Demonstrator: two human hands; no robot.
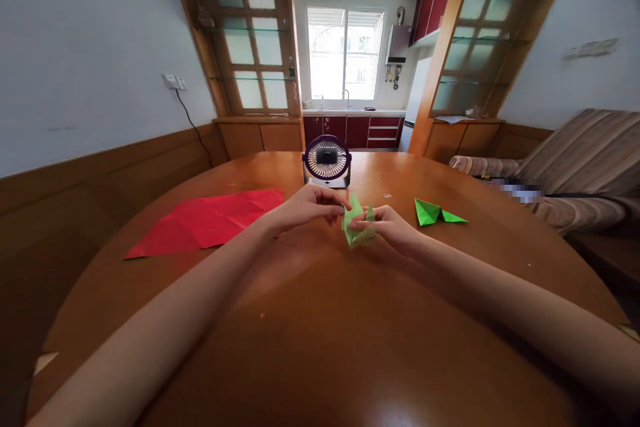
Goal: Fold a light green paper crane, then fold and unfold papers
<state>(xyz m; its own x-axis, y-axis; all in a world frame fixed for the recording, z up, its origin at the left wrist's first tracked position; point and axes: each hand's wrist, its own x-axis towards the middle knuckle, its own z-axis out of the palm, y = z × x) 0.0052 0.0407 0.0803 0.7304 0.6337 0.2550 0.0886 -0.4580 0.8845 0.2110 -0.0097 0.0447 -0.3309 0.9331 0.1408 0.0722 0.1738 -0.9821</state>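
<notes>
Red sheet (210, 220) lies flat at your ten o'clock. Your left hand (305, 208) and right hand (387, 227) each pinch the pale green fold (356, 227) at twelve, before the fan (327, 160). Bright green fold (436, 213) rests at one o'clock.

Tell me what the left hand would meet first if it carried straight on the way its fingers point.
The left hand points rightward, fingertips already on the pale green folded paper. Straight past that, it would likely meet the right hand holding the paper's other side; depth is hard to judge.
</notes>
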